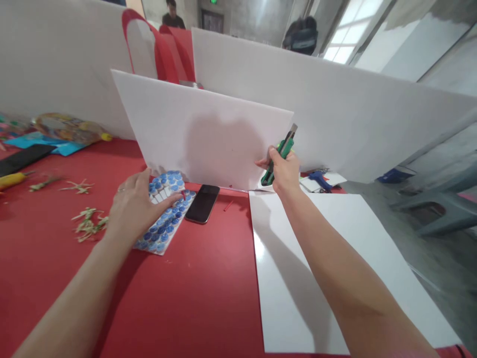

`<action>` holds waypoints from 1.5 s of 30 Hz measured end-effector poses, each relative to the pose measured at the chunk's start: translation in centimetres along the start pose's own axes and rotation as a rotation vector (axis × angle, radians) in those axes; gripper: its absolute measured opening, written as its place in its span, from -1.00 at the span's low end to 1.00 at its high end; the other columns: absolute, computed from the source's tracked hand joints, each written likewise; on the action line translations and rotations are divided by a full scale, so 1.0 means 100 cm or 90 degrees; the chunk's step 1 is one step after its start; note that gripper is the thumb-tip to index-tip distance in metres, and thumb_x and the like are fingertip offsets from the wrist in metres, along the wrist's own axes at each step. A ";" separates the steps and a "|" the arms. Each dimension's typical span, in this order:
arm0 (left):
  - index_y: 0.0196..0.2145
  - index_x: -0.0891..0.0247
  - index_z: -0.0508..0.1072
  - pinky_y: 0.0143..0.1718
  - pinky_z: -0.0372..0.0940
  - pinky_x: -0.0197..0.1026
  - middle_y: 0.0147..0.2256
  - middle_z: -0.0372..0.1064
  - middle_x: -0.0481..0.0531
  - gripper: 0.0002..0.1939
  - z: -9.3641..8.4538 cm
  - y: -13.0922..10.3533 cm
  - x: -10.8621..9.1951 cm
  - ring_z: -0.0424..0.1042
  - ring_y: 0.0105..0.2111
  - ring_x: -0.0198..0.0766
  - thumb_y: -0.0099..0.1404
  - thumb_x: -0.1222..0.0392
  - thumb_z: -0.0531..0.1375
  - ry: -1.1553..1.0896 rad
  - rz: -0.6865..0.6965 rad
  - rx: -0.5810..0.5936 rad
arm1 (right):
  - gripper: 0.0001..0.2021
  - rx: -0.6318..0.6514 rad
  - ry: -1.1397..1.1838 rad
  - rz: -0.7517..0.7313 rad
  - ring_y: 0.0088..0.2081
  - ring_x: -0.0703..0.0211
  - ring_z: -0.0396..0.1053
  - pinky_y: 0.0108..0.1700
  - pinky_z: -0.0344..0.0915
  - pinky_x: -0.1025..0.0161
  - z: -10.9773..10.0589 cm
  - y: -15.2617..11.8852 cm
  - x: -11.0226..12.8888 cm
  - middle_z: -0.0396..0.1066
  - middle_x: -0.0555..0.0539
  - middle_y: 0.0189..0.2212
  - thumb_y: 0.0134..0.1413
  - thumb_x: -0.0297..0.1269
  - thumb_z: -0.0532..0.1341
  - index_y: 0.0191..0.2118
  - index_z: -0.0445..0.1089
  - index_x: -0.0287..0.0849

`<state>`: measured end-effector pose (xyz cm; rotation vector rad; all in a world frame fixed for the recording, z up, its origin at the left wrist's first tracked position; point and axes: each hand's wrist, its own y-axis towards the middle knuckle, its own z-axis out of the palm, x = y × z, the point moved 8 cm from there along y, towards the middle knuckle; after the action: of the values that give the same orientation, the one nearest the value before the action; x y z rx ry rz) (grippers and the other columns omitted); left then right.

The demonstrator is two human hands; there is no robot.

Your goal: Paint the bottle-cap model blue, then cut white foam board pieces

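My right hand is wrapped round a green box cutter, its blade pointing up beside the right edge of an upright white board. My left hand is closed at the left end of a blue-and-white patterned card, thumb across its front and fingertips partly hidden behind. Under this card lies a larger sheet with the same blue round pattern. Just to the right of them is a dark phone. A thin red stick rests near the phone.
A flat white board covers the right of the red table. Behind stands a large white panel. Dried plant bits, a yellow-handled tool and a black strip lie left. A blue tool sits behind my right hand.
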<state>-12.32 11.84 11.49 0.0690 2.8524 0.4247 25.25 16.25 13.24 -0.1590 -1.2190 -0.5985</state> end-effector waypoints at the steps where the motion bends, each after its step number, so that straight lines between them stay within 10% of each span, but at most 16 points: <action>1: 0.35 0.30 0.19 0.27 0.23 0.27 0.28 0.31 0.40 -0.12 0.000 0.000 -0.001 0.27 0.30 0.34 0.34 -0.37 0.21 -0.011 0.004 -0.005 | -0.78 0.002 -0.006 0.001 -0.61 0.29 0.48 -0.33 0.64 0.23 0.002 -0.001 0.000 0.32 0.25 -0.62 0.16 -0.32 0.38 -0.31 0.29 -0.12; 11: 0.38 0.33 0.20 0.32 0.20 0.31 0.30 0.30 0.40 -0.15 0.001 -0.005 0.000 0.27 0.32 0.33 0.35 -0.25 0.27 -0.033 0.014 -0.039 | -0.75 0.074 -0.099 0.019 -0.55 0.20 0.55 -0.42 0.59 0.26 0.019 -0.014 -0.023 0.42 0.18 -0.54 0.10 -0.24 0.39 -0.17 0.35 -0.12; 23: 0.36 0.35 0.23 0.32 0.19 0.36 0.33 0.26 0.43 -0.14 -0.015 0.002 -0.015 0.25 0.33 0.34 0.32 -0.23 0.32 -0.055 0.046 -0.084 | -0.48 0.087 -0.113 -0.041 -0.58 0.35 0.45 -0.36 0.66 0.14 0.007 -0.022 0.004 0.55 -0.03 -0.08 -0.11 -0.05 0.50 -0.07 0.36 -0.12; 29: 0.37 0.39 0.24 0.30 0.21 0.39 0.32 0.26 0.45 -0.12 -0.023 0.008 -0.019 0.26 0.33 0.38 0.29 -0.19 0.35 -0.074 0.054 -0.111 | -0.42 0.068 -0.231 -0.010 -0.58 0.30 0.40 -0.40 0.58 0.15 -0.041 -0.052 0.038 0.59 -0.05 -0.16 -0.12 0.03 0.52 -0.01 0.43 -0.14; 33: 0.35 0.30 0.30 0.40 0.10 0.35 0.36 0.25 0.36 -0.18 -0.029 -0.024 -0.045 0.19 0.39 0.31 0.30 -0.22 0.32 -0.221 0.060 -0.145 | -0.57 0.217 -0.568 0.136 -0.50 0.16 0.48 -0.07 0.51 0.07 -0.100 -0.119 0.047 0.60 -0.02 -0.43 0.08 0.08 0.41 -0.08 0.56 -0.14; 36: 0.31 0.07 0.36 0.32 0.30 0.16 0.33 0.33 0.19 -0.29 0.006 -0.074 -0.078 0.38 0.29 0.14 0.29 -0.18 0.34 -0.601 -0.060 0.068 | -0.48 0.173 -0.708 0.200 -0.44 0.02 0.51 -0.07 0.43 0.06 -0.172 -0.167 0.055 0.49 0.05 -0.61 0.12 0.20 0.32 0.03 0.57 -0.07; 40: 0.18 0.27 0.42 0.32 0.33 0.07 0.31 0.35 0.35 -0.50 0.077 -0.165 -0.132 0.40 0.30 0.11 0.34 0.07 0.29 -0.984 -0.522 0.516 | -0.42 -0.006 -0.747 0.255 -0.40 -0.04 0.52 -0.26 0.39 0.13 -0.259 -0.206 0.067 0.48 0.00 -0.62 0.08 0.26 0.29 0.01 0.57 -0.10; 45: 0.04 0.37 0.42 0.07 0.50 -0.01 0.11 0.47 0.42 -0.71 0.093 -0.175 -0.166 0.59 0.04 0.04 0.44 0.18 0.18 -1.064 -0.690 0.630 | -0.39 -0.097 -0.670 0.277 -0.56 0.01 0.42 -0.34 0.39 0.11 -0.294 -0.229 0.072 0.34 0.07 -0.71 0.07 0.23 0.29 0.06 0.56 -0.16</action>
<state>5.92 -3.65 1.82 -0.5820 0.9027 -0.8640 39.52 -17.88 4.88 -0.9289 -2.0624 -0.1906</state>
